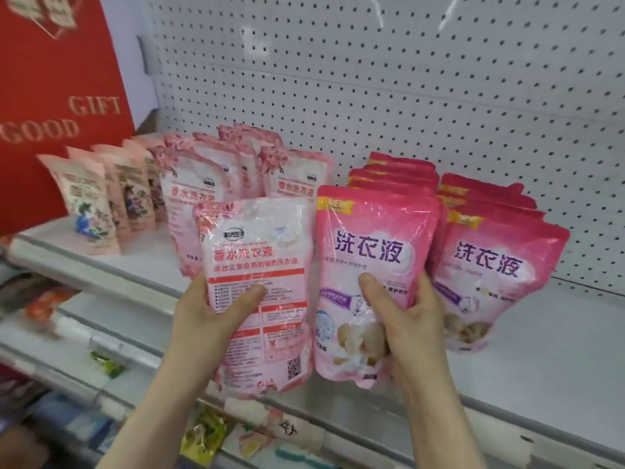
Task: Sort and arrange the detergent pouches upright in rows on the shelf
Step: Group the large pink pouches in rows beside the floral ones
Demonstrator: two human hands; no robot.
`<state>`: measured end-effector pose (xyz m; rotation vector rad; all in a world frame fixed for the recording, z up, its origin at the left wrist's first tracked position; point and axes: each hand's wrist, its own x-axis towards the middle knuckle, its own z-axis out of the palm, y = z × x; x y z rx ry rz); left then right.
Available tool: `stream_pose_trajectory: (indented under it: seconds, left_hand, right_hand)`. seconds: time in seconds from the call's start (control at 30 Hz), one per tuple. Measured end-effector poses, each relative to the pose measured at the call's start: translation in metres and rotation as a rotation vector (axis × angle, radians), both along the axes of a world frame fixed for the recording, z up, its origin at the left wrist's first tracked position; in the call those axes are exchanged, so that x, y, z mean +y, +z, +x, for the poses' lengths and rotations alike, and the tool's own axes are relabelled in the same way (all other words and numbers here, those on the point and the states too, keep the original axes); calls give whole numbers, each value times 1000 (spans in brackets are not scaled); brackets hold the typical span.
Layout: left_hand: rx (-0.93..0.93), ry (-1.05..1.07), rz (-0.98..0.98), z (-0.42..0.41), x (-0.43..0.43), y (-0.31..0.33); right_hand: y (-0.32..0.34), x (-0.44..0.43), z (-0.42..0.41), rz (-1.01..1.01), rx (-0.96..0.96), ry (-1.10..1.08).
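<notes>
Sorting by kind looks to be the step in hand. Left hand has its grip closed round a pale pink plastic pouch with a red text panel, thumb across the front and fingers behind, holding it upright above the front edge of the white metal shelf. Right hand grips a bright pink plastic pouch with purple lettering the same way, just beside the first. Matching pale pink pouches stand in rows toward the shelf's back left. Two rows of bright pink pouches stand toward the right, one directly behind the held pouch. Next, I judge, each pouch must go to the front of its own row, set on its base so it stands without slumping.
</notes>
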<state>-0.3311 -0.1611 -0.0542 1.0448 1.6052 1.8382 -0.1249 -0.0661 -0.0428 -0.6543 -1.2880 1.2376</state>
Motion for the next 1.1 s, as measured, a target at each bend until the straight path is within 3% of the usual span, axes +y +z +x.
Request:
stream_pose_trajectory:
  seconds: [0.37,0.7,0.83,0.97,1.1]
  left_hand:
    - [29,231,108,-105,7,5]
    - [10,83,103,-167,24,10]
    - [34,-15,118,-176,30,7]
    - [32,-89,117,-180,33,8]
    - [14,-143,108,-189,33,5]
  right_hand:
    - [-1,31,-116,76,-10,17]
    - [0,68,-169,-21,-92,-185]
    - [35,61,-151,151,-180,-261]
    - [93,54,-134,361,-400,-381]
    - [122,53,-145,398,-812,-379]
